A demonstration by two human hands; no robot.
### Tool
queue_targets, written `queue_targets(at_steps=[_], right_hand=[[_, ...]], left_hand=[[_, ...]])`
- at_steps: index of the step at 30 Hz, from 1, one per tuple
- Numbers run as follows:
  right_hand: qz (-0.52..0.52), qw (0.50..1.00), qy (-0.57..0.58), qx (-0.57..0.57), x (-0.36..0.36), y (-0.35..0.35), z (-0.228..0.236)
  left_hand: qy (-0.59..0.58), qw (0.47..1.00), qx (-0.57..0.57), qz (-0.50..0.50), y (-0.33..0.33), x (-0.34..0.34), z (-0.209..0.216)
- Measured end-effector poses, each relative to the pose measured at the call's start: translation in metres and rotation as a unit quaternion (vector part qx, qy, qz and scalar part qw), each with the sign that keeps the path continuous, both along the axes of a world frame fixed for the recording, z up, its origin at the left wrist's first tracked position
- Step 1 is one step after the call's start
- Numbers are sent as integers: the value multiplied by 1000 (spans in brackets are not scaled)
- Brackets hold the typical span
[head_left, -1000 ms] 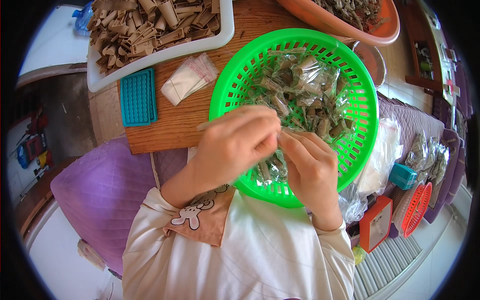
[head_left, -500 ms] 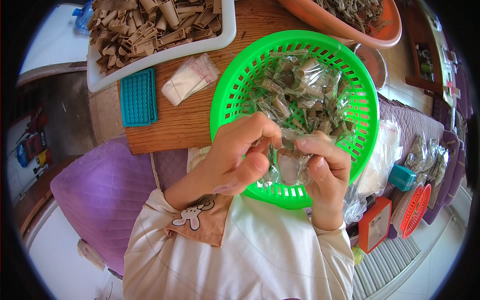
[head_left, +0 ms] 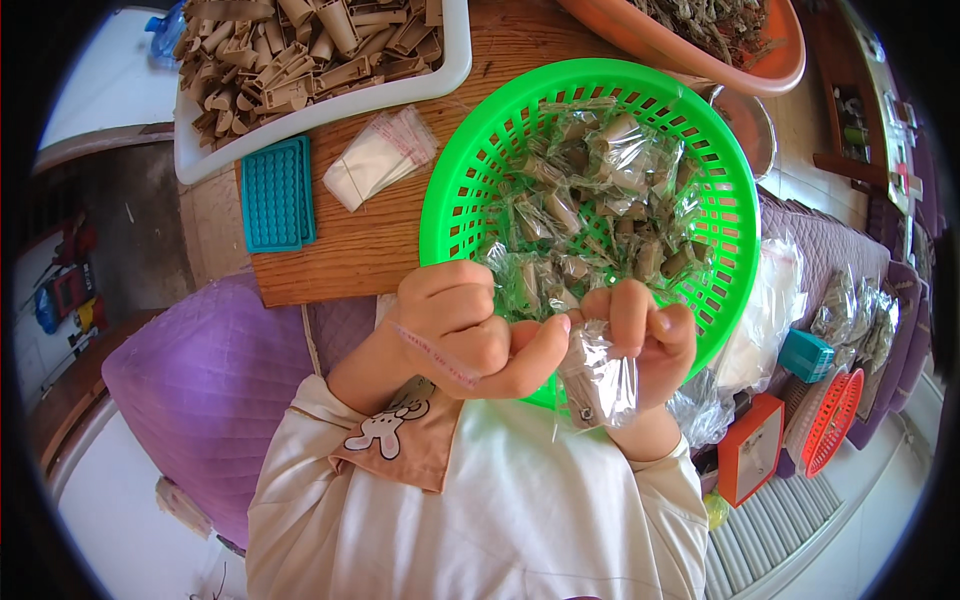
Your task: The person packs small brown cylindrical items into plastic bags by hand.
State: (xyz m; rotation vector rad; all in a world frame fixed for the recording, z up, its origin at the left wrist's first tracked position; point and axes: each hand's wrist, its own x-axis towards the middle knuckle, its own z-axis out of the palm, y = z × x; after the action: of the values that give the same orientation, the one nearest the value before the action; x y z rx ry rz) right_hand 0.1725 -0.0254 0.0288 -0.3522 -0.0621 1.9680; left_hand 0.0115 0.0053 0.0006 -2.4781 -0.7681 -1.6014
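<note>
My right hand (head_left: 648, 345) grips a small clear plastic bag (head_left: 598, 385) with a brownish piece inside, at the near rim of the green basket (head_left: 735, 330). Beside it, my left hand (head_left: 465, 325) is closed with curled fingers, one fingertip reaching the bag's edge; anything pinched inside it is hidden. A thin clear strip (head_left: 435, 355) with reddish marks lies across the left hand. Several similar wrapped brown pieces (head_left: 620, 150) fill the basket beyond both hands.
On the wooden table (head_left: 380, 235) are a white tub (head_left: 462, 50) of brown curved pieces, flat clear bags (head_left: 375, 160) and teal dimpled trays (head_left: 278, 195). An orange basin (head_left: 790, 75) of dried plant matter stands far right. A purple quilted cover (head_left: 190, 390) lies left.
Both hands have come nearer to me, and the bag has tilted down in my right hand. My left fingers have curled in, and the strip on that hand shows more fully.
</note>
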Motion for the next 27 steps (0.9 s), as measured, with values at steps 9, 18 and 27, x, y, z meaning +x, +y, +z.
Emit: queue_targets(at_steps=[9,18,27], right_hand=[[309,684,-559,353,55,5,11],[139,285,-883,345,73,36,-42],[260,206,-859,389,63,48,-56]], left_hand=[[16,866,-410,285,28,-63,-17],[153,799,-459,356,47,-120,-86],[135,766,-538,325,57,-134,-97]])
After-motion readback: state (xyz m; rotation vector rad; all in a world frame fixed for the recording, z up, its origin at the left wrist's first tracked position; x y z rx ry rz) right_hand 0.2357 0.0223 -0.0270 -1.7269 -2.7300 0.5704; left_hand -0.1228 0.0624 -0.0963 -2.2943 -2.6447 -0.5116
